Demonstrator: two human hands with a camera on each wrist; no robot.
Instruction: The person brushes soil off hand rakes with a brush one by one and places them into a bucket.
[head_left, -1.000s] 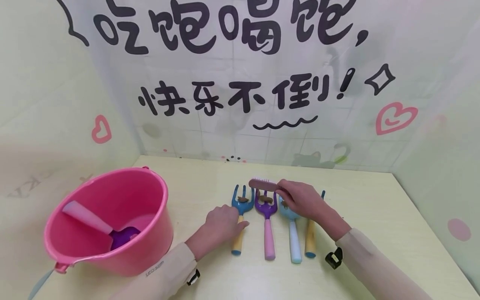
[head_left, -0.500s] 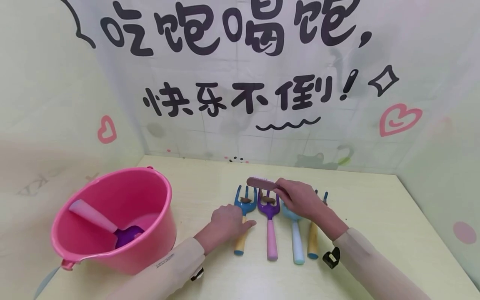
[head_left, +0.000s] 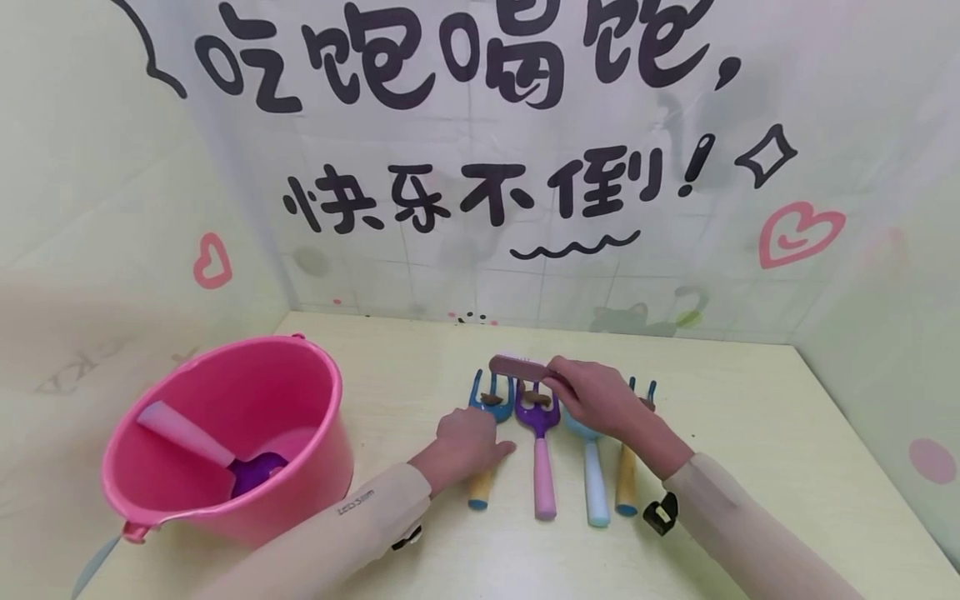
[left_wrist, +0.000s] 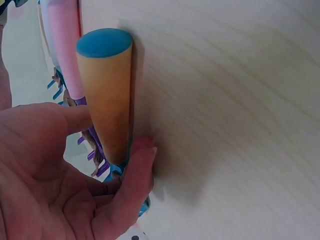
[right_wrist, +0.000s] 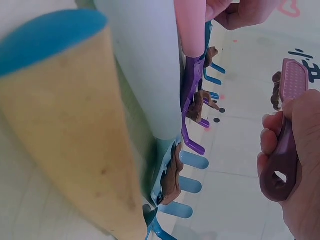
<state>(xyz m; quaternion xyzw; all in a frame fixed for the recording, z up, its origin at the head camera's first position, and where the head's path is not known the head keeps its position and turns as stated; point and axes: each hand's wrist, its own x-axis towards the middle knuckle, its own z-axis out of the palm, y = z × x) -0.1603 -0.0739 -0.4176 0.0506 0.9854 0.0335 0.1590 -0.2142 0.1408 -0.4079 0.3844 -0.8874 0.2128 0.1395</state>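
Observation:
My left hand point(head_left: 467, 446) lies over the blue garden fork point(head_left: 491, 407) with the wooden handle. In the left wrist view its fingers curl round the neck, below the handle point(left_wrist: 106, 95). My right hand point(head_left: 600, 400) grips a mauve brush point(right_wrist: 295, 87) with a hole in its handle end. The brush head hovers above the fork tines, bristles facing away. Alongside lie a purple fork point(head_left: 538, 417) with a pink handle, a light blue fork point(head_left: 596, 492) and another wooden-handled fork point(head_left: 627, 483). Brown clumps point(right_wrist: 171, 175) sit on the tines.
A pink bucket point(head_left: 330, 467) stands at the left, with a purple tool point(head_left: 255, 473) leaning inside it. The wooden tabletop point(head_left: 750, 467) ends at a printed sheet wall point(head_left: 450, 275) at the back and side sheets.
My left hand has shifted a little right and up along the blue fork, covering more of it. The brush has moved slightly left over the tines. The camera view has shifted slightly.

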